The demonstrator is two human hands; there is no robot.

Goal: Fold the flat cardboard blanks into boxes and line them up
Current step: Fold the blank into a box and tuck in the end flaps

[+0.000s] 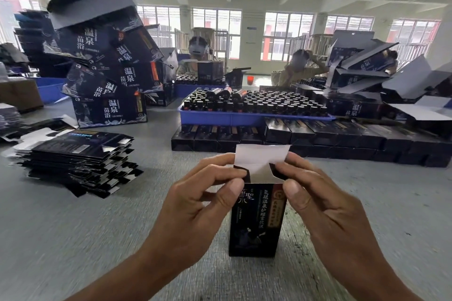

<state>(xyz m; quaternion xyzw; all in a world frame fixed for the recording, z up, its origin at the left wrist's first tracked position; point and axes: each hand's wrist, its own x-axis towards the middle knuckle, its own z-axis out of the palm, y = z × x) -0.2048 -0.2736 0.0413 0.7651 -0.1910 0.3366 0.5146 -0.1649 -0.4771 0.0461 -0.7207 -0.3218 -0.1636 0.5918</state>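
A small black box (255, 222) with gold and white print stands upright on the grey table, its white top flap raised. My left hand (195, 205) pinches the box's upper left side flap between thumb and fingers. My right hand (322, 203) pinches the upper right side flap in the same way. A messy stack of flat black blanks (78, 161) lies to the left. Finished small boxes (318, 139) lie in rows beyond my hands, from the centre to the right.
A blue tray (234, 117) full of dark bottles stands behind the rows. Larger dark cartons (110, 76) are piled high at the left, and more opened cartons (381, 73) at the right. Two people sit across the table.
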